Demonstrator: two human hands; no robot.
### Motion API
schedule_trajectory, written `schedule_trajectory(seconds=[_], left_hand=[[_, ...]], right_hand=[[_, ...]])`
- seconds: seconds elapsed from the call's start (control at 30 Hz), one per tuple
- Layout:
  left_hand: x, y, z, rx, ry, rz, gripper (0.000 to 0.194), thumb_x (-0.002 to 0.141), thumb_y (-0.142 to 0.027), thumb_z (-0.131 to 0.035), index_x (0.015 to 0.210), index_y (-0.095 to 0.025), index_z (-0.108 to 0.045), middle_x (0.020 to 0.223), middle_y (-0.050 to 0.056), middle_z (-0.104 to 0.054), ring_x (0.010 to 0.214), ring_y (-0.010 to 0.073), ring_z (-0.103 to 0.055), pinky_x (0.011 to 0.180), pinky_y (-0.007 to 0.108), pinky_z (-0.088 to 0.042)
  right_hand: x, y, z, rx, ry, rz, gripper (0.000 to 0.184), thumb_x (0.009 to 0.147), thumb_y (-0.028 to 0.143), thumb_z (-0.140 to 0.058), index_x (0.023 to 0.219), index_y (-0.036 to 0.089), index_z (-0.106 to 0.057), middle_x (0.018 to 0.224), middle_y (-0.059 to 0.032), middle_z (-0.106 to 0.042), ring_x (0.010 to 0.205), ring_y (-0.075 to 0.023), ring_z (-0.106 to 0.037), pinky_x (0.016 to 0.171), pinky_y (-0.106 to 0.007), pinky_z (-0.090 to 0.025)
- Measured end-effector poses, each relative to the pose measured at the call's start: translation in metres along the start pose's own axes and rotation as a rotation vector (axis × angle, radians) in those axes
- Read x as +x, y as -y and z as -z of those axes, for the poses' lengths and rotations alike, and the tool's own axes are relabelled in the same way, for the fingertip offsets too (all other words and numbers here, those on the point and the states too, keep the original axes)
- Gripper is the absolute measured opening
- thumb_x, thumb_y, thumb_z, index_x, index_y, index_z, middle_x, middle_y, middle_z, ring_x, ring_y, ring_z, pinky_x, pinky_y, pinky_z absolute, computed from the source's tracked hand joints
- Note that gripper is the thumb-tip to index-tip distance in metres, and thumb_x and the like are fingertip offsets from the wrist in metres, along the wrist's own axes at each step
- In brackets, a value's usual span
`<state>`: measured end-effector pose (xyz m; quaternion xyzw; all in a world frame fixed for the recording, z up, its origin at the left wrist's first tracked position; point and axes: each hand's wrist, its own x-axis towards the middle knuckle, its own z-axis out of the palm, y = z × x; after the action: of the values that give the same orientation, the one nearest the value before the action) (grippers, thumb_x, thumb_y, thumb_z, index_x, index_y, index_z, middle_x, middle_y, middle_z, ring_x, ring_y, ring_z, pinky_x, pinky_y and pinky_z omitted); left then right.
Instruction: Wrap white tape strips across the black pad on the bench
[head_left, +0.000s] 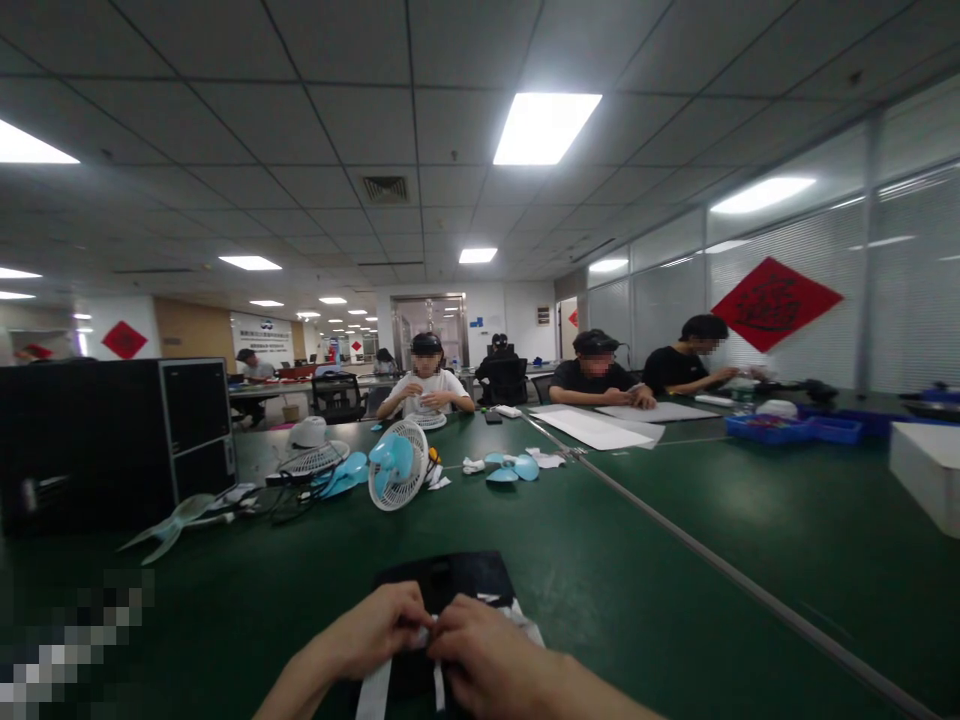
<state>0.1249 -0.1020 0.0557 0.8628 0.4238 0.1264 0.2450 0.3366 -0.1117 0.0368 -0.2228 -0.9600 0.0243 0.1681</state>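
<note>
Low in the head view, my left hand and my right hand meet fingertip to fingertip. Both are closed in a pinch on a thin white strip, partly hidden by the fingers. One white strip end hangs below my left hand, and a narrower white strip shows beside my right. Under the hands lies a flat black item, perhaps a pouch or folded cloth; its kind is unclear. Crumpled white material pokes out from behind my right hand.
On the green table stand a fan head with a white grille, blue fan blades and a pale blade. A black computer case is at left. Blue trays and a white box are at right. Several people sit beyond.
</note>
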Motion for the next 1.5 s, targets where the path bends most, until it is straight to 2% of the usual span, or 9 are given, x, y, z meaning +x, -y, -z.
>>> schedule_trajectory(seconds=[0.2,0.3,0.4,0.6,0.93,1.13,1.27,1.37,1.5], left_hand=[[0.001,0.001,-0.001,-0.028,-0.008,-0.028,0.021,0.084,-0.029,-0.051,0.091,-0.027,-0.070,0.091,-0.002,-0.053,0.085,0.0130,-0.052,0.077,0.022,-0.038],[0.001,0.001,-0.001,-0.031,-0.017,-0.013,0.021,0.083,-0.029,-0.052,0.093,-0.028,-0.071,0.090,-0.002,-0.053,0.085,0.0131,-0.052,0.076,0.022,-0.038],[0.002,0.001,-0.001,-0.035,-0.022,-0.006,0.022,0.082,-0.030,-0.053,0.095,-0.028,-0.071,0.091,-0.001,-0.055,0.085,0.0132,-0.053,0.076,0.022,-0.039],[0.002,-0.001,-0.001,-0.040,-0.015,0.014,0.023,0.084,-0.036,-0.053,0.093,-0.026,-0.071,0.094,-0.001,-0.056,0.086,0.0130,-0.054,0.077,0.021,-0.039],[0.002,0.001,-0.002,0.016,-0.016,-0.005,0.026,0.086,-0.040,-0.051,0.091,-0.025,-0.071,0.095,0.000,-0.057,0.085,0.0128,-0.054,0.075,0.021,-0.038],[0.003,0.002,-0.004,0.031,-0.027,-0.013,0.026,0.086,-0.041,-0.051,0.090,-0.026,-0.071,0.094,-0.001,-0.057,0.084,0.0129,-0.054,0.073,0.021,-0.038],[0.002,0.001,-0.005,0.029,-0.034,-0.019,0.028,0.087,-0.042,-0.049,0.088,-0.024,-0.071,0.093,-0.001,-0.057,0.083,0.0123,-0.054,0.072,0.021,-0.037],[0.002,-0.002,-0.004,0.034,-0.037,-0.026,0.028,0.087,-0.041,-0.049,0.086,-0.023,-0.070,0.091,-0.001,-0.057,0.082,0.0123,-0.054,0.072,0.021,-0.037],[0.001,-0.007,-0.001,0.034,-0.034,0.004,0.024,0.086,-0.037,-0.050,0.086,-0.024,-0.070,0.091,-0.001,-0.057,0.083,0.0127,-0.053,0.073,0.022,-0.037]], right_hand=[[-0.003,-0.007,-0.021,-0.137,-0.050,0.011,0.014,0.078,0.025,-0.057,0.089,0.020,-0.063,0.100,-0.0027,-0.064,0.085,-0.0167,-0.054,0.073,-0.026,-0.040],[-0.005,-0.008,-0.027,-0.203,-0.096,0.040,0.012,0.084,0.029,-0.053,0.088,0.022,-0.061,0.100,0.0000,-0.064,0.082,-0.0149,-0.054,0.069,-0.026,-0.037],[-0.006,-0.011,-0.034,-0.272,-0.171,0.066,0.016,0.090,0.031,-0.047,0.085,0.023,-0.060,0.092,0.0024,-0.065,0.076,-0.0130,-0.054,0.065,-0.026,-0.035],[-0.008,-0.021,-0.052,-0.373,-0.266,0.162,0.015,0.091,0.031,-0.047,0.084,0.022,-0.056,0.078,0.0035,-0.064,0.071,-0.0128,-0.053,0.062,-0.029,-0.032],[-0.007,-0.025,-0.060,-0.379,-0.191,0.204,0.021,0.087,0.039,-0.054,0.076,0.021,-0.059,0.072,0.0031,-0.063,0.071,-0.0127,-0.054,0.063,-0.029,-0.035],[-0.006,-0.021,-0.054,-0.361,-0.138,0.230,0.028,0.086,0.045,-0.055,0.074,0.021,-0.061,0.076,0.0023,-0.064,0.074,-0.0135,-0.054,0.064,-0.028,-0.037],[-0.010,-0.018,-0.046,-0.286,-0.099,0.252,0.032,0.087,0.047,-0.052,0.072,0.020,-0.061,0.076,0.0008,-0.065,0.078,-0.0141,-0.054,0.072,-0.028,-0.037],[-0.011,-0.014,-0.037,-0.179,-0.111,0.142,0.032,0.090,0.044,-0.048,0.077,0.019,-0.062,0.078,-0.0014,-0.066,0.080,-0.0148,-0.055,0.075,-0.028,-0.037],[-0.008,-0.009,-0.026,-0.076,-0.100,-0.070,0.024,0.093,0.025,-0.041,0.089,0.018,-0.063,0.090,-0.0041,-0.068,0.085,-0.0150,-0.056,0.079,-0.027,-0.038]])
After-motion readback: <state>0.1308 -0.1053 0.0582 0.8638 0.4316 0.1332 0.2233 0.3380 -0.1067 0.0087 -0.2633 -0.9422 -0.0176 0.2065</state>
